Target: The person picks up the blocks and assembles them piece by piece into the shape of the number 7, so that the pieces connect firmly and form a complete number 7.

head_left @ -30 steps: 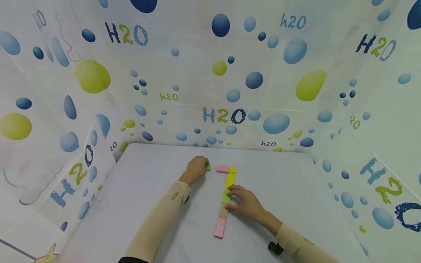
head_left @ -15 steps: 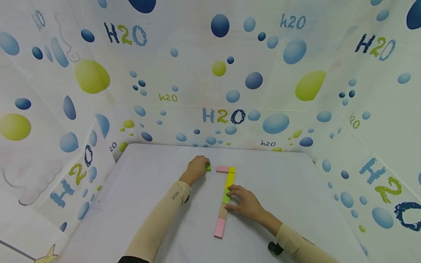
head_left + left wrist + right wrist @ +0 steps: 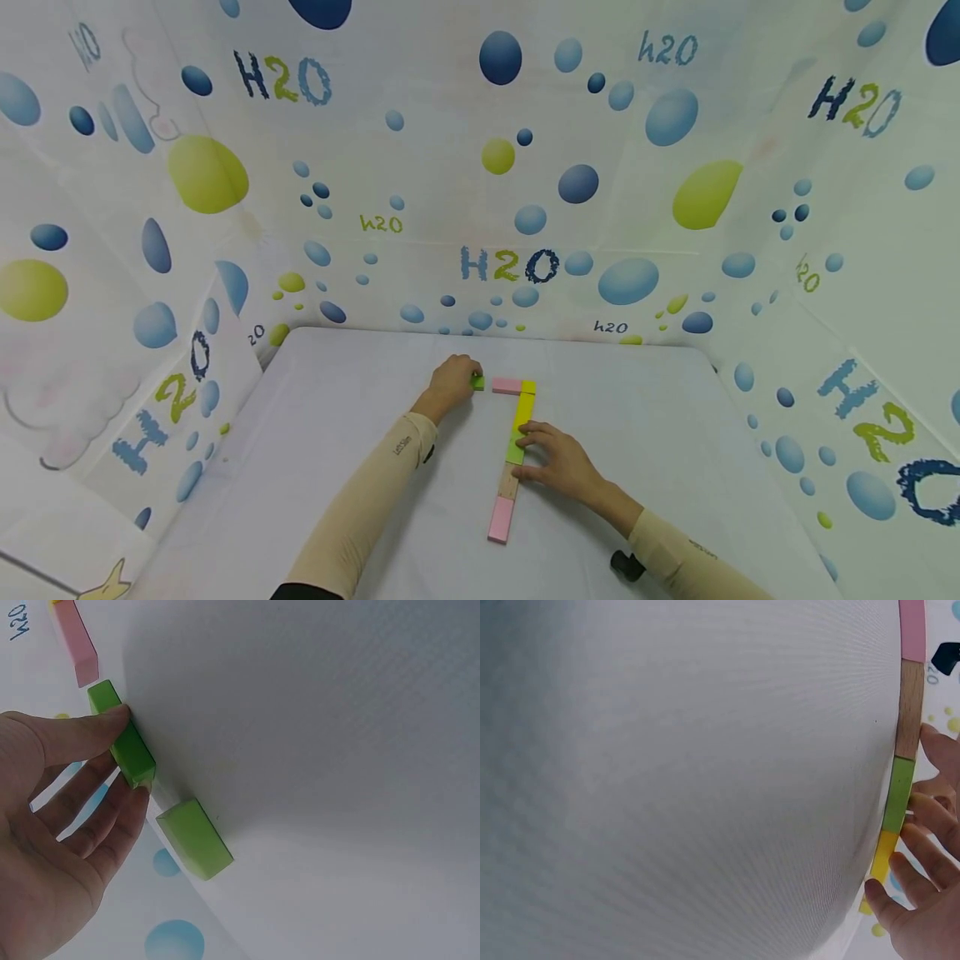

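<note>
My left hand (image 3: 452, 383) pinches a green block (image 3: 133, 754) between thumb and fingers, low over the table at the back. A short gap parts its end from a pink block (image 3: 507, 386). That pink block meets a small yellow block (image 3: 528, 387) at a corner. From there a line runs toward me: a yellow block (image 3: 525, 407), a green one (image 3: 514, 453), a wooden one (image 3: 507, 482) and a pink one (image 3: 501, 521). Beside this line rests my right hand (image 3: 562, 462), its fingers spread and loosely extended, fingertips at the edges of the blocks.
A lighter green block (image 3: 196, 840) lies apart, just beyond the held one in the left wrist view; my left hand hides it in the head view. The white table (image 3: 637, 400) ends at a back wall (image 3: 420, 250) of printed cloth, with side walls left and right.
My left hand has slid slightly to the right with the green block, narrowing the gap to the pink block. The right hand and the line of blocks stay where they were.
</note>
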Tool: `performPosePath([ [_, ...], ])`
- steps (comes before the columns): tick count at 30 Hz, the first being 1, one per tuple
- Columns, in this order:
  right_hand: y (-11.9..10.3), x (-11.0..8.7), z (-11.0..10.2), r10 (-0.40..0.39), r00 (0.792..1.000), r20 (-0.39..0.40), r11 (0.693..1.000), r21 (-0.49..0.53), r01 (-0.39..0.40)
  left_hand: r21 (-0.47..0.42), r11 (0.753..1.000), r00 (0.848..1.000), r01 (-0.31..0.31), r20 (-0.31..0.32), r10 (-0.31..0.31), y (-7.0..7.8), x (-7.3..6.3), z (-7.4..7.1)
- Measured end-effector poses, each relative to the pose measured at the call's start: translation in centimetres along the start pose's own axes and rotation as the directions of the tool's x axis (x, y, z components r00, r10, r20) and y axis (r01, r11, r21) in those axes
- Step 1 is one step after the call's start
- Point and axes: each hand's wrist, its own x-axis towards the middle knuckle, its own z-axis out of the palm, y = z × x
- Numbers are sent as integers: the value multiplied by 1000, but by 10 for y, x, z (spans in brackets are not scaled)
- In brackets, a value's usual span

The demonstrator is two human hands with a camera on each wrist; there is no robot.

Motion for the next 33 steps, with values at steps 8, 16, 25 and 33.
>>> performPosePath([
  [8,-2,0,-1,12,1000,9,1000,2,-12,-2,1000,1000,1,5,-1,4,0,1],
  [16,-5,0,-2,31,999,19,999,19,-31,15,1000,999,26,26,-26,7,1,3],
  [25,-5,-1,-1,25,1000,16,999,24,-26,23,999,999,38,33,-39,12,0,2],
  [33,-5,-1,-2,16,1000,7,999,33,-16,21,999,999,43,31,-44,13,1,5],
])
